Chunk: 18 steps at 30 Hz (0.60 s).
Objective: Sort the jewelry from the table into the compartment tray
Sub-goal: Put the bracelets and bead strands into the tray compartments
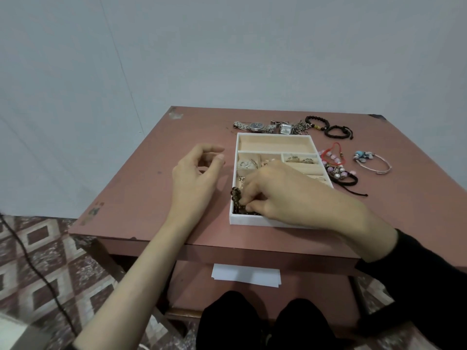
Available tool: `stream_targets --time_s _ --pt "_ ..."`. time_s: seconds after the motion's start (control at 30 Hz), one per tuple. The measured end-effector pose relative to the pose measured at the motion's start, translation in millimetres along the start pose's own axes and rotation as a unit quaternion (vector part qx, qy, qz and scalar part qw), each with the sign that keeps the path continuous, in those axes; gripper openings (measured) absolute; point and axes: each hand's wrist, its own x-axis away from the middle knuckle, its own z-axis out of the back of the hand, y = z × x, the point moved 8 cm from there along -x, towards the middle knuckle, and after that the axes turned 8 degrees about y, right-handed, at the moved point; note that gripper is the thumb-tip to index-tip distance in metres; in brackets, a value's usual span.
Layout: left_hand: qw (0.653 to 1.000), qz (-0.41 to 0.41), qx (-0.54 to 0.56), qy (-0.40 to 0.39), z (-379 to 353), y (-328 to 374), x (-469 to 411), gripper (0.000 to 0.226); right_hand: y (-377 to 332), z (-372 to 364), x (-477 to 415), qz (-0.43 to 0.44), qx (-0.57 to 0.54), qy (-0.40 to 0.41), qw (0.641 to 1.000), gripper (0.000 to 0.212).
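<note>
A white compartment tray (pixel 274 135) with beige lining sits on the pink table (pixel 141 188). My right hand (pixel 285 193) reaches into the tray's near-left compartment, fingers pinched on a dark brown beaded bracelet (pixel 236 198) lying there. My left hand (pixel 197 170) hovers just left of the tray, fingers loosely curled and apart, holding nothing. Small rings and earrings (pixel 249 163) lie in the middle compartments. The long far compartment is empty.
Behind the tray lie two metal watches (pixel 255 126) and a chain. To its right are black bead bracelets (pixel 317 122), a red cord, pink-bead bracelets (pixel 336 170) and a silver bangle (pixel 374 162). White paper (pixel 246 275) lies on the lower shelf. A cable runs over the patterned floor at left.
</note>
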Motion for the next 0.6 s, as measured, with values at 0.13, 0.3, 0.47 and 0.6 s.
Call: stream_targets --time_s 0.13,0.3,0.47,0.6 --pt "1.000 0.004 0.002 -0.005 -2 -1 0 0.011 4 5 -1 -0.011 -0.013 -0.006 1.000 0.011" --pt "1.000 -0.001 -0.002 -0.008 -2 -2 -1 0.011 10 18 -2 -0.023 -0.046 0.045 0.998 0.016" --pt "1.000 -0.005 -0.001 -0.005 -2 -2 -1 0.011 2 4 -3 0.039 -0.035 0.053 0.997 0.024" --pt "1.000 -0.009 -0.006 -0.007 -2 -2 -1 0.011 4 8 3 0.051 -0.049 0.088 0.994 0.012"
